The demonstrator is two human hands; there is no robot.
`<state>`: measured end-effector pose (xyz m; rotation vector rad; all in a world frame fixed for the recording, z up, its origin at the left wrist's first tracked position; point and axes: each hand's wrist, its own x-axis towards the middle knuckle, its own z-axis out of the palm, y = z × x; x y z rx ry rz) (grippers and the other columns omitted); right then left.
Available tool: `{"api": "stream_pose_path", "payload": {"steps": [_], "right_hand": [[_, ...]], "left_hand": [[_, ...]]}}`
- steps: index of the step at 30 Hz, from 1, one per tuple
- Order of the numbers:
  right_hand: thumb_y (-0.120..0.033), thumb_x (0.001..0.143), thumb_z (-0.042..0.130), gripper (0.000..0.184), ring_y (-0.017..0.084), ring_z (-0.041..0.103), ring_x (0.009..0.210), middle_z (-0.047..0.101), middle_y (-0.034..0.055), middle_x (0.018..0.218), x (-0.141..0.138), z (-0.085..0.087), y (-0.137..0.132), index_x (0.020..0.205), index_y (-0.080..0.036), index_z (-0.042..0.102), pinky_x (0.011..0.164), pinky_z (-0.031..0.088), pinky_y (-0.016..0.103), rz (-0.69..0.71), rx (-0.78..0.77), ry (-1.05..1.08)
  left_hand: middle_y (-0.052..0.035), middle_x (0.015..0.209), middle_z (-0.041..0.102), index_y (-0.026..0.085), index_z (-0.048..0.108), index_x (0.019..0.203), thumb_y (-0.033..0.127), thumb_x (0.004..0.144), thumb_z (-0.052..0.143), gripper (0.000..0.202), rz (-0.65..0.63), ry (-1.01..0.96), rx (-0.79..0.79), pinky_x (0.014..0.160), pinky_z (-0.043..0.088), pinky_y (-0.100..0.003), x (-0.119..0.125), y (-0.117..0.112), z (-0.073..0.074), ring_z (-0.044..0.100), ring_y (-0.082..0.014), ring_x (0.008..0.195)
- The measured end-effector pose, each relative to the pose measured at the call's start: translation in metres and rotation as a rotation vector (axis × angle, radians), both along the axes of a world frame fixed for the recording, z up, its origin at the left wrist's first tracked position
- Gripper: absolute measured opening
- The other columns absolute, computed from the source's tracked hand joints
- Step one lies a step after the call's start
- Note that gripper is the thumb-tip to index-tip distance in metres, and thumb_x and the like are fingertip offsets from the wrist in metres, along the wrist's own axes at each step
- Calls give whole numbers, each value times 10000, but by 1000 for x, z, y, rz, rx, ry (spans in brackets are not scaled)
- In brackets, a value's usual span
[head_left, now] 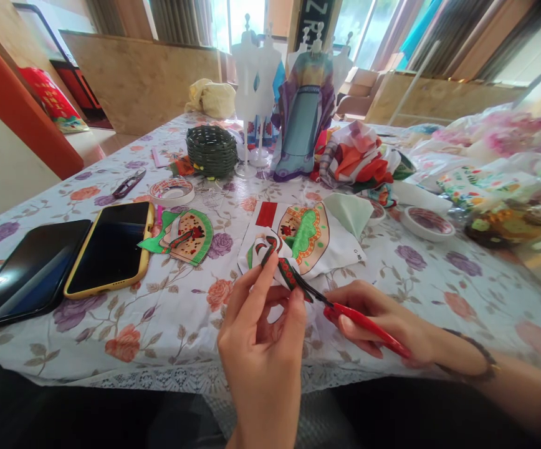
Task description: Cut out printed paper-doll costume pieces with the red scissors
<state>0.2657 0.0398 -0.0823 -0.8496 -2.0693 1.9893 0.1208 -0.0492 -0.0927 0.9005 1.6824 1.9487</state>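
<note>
My left hand (261,337) pinches the edge of a white printed cloth sheet (298,240) with red, green and orange patterns, lifting a curled part of it off the table. My right hand (383,321) grips red-handled scissors (345,315), whose dark blades reach into the lifted cloth beside my left fingers. Both hands hover over the near edge of the flowered tablecloth (172,324).
Two phones (111,246) lie at left, next to a cut-out cloth piece (186,236). Behind are a tape roll (172,190), a dark woven basket (211,149), small mannequins with robes (304,112), heaped fabrics (359,159), a small dish (428,222) and bags at right.
</note>
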Motion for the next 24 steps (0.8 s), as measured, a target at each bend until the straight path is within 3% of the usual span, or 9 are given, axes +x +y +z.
{"api": "stream_pose_path", "payload": {"steps": [7,12,17,24], "right_hand": [[-719,826,565,600,62,331,381,404,-66,440,0,2,0,570,-197,417,377,237,201,-8,23,-10],[-719,824,568,594,63,328,384,403,-65,461,0,1,-1,576,-199,422,374,229,208,-27,-3,-3],[-644,864,579,549,56,316,387,399,-70,459,1,-4,1,592,-189,436,375,214,202,-27,-25,40],[-645,855,592,545,48,319,379,415,-65,467,2,-7,1,606,-185,439,361,218,190,-32,-32,41]], "left_hand": [[24,1098,657,407,725,1122,207,791,742,387,-26,-7,12,512,590,-174,2,-2,-2,677,-99,695],[20,1043,667,403,717,1143,201,790,740,407,-33,11,7,583,610,-194,3,-1,-3,683,-98,680],[-4,1014,660,373,721,1152,241,785,752,391,-35,-23,-6,516,582,-174,7,-2,-6,676,-102,671],[-12,1010,670,367,721,1159,238,784,753,398,-29,-46,-1,558,591,-196,9,1,-9,684,-122,704]]}}
